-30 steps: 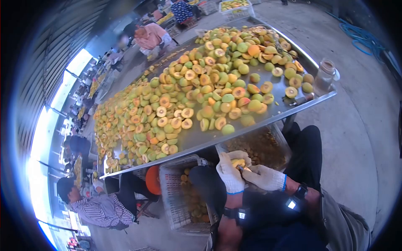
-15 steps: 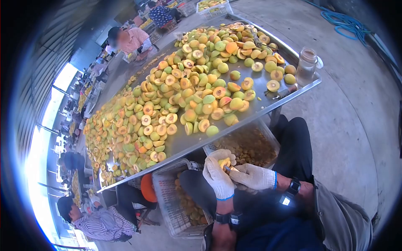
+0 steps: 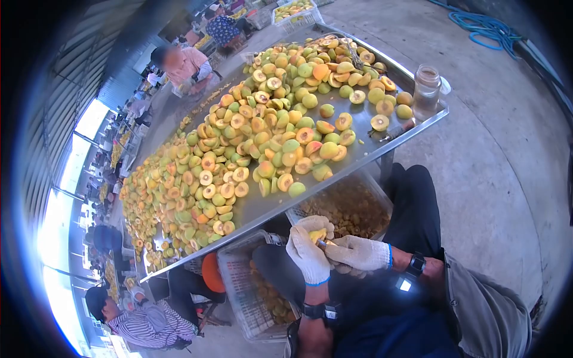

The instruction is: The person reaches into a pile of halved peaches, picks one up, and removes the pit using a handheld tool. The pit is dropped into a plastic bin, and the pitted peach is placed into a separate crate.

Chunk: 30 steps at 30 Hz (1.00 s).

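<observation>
In the head view my left hand (image 3: pixel 306 253), in a white knit glove, is closed around a yellow peach half (image 3: pixel 317 234). My right hand (image 3: pixel 364 253), gloved alike, grips a small hand tool (image 3: pixel 324 243) with a narrow metal end, which meets the fruit. Its handle is mostly hidden in the fingers. Both hands are close together over my lap, in front of a crate (image 3: pixel 387 203) holding brownish pieces, perhaps pits. Above them stands a metal table (image 3: pixel 262 206) heaped with halved peaches (image 3: pixel 239 137), green, yellow and reddish, many showing the stone.
On the table's right corner are a clear jar (image 3: pixel 426 94) and another tool (image 3: pixel 399 130). A white crate (image 3: pixel 242 310) with fruit pieces stands at my left. One person (image 3: pixel 152 322) sits to the left, another (image 3: pixel 185 68) across the table. A blue hose (image 3: pixel 483 30) lies on the floor.
The view has shifted slightly. My hands stay together on the peach half, with the tool still against it; the tool's metal end shows a little more now.
</observation>
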{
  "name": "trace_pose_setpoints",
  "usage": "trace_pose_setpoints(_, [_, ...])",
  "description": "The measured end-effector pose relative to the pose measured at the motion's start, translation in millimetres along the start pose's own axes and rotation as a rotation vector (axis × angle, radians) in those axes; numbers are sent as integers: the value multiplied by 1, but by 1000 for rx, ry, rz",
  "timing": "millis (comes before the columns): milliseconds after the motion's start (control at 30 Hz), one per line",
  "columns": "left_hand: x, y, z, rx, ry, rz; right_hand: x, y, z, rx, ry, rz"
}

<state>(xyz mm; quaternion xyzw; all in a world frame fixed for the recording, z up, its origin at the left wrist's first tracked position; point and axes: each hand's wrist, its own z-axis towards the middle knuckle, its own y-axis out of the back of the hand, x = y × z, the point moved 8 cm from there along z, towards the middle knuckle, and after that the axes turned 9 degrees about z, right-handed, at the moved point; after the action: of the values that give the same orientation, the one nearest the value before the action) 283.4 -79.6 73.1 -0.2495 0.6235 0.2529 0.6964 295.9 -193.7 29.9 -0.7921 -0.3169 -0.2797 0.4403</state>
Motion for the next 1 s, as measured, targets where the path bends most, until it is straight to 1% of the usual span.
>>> trace_pose_setpoints(33, [-4, -2, 0, 2, -5, 0, 2, 1, -2, 0, 5, -2])
trace_pose_setpoints(100, [-8, -3, -3, -32, 1, 85, 3, -7, -9, 118, 11, 121])
trace_pose_setpoints(233, [-10, -2, 1, 15, -43, 61, 2, -10, -6, 140, 9, 149])
trace_pose_setpoints(300, [-6, -1, 0, -6, 18, 66, 4, -3, -5, 23, 61, 0])
trace_pose_setpoints(333, [-6, -2, -1, -5, 19, 67, 2, -3, -3, 22, 61, 1])
trace_pose_setpoints(400, [-6, -2, -4, -18, 64, 269, 0, 1, 0, 4, 86, -80])
trace_pose_setpoints(433, [-3, -1, -4, -14, 62, 268, 1, 3, -1, 0, 89, -80])
trace_pose_setpoints(500, [2, 2, -6, -24, 11, 173, -7, -2, -3, 106, 0, -2])
trace_pose_setpoints(533, [3, 5, -6, -27, 14, 173, -8, 0, -3, 107, -5, -1])
trace_pose_setpoints(600, [1, 3, -4, 81, 46, 158, -10, -6, -4, 235, -24, 150])
trace_pose_setpoints(633, [1, 4, -3, 80, 44, 157, -9, -4, -4, 235, -23, 148])
trace_pose_setpoints(700, [6, 2, 0, 149, 74, 133, -6, -8, -5, 290, 0, 231])
trace_pose_setpoints(733, [6, 5, 2, 146, 75, 133, -6, -8, -5, 291, -2, 230])
trace_pose_setpoints(800, [-4, -7, 5, 325, -41, 74, -8, -6, -4, 249, -19, 193])
trace_pose_setpoints(933, [-5, -11, 9, 349, -30, 52, -8, -1, -2, 171, -29, 68])
trace_pose_setpoints(1000, [0, -8, 11, 337, -5, 262, 2, 1, -3, 95, 15, -88])
